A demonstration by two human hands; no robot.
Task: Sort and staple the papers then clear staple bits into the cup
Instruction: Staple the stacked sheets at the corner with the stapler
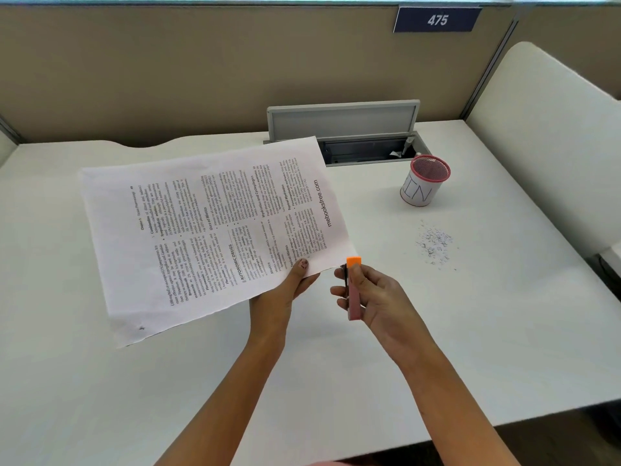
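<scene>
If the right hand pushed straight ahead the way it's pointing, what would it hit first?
Probably the corner of the papers, just beyond the stapler the right hand grips; depth is unclear.

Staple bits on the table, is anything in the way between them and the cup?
No, nothing visible. Only bare table lies between the staple bits and the cup. The left hand with the paper and the right hand with the stapler are off to one side.
</scene>
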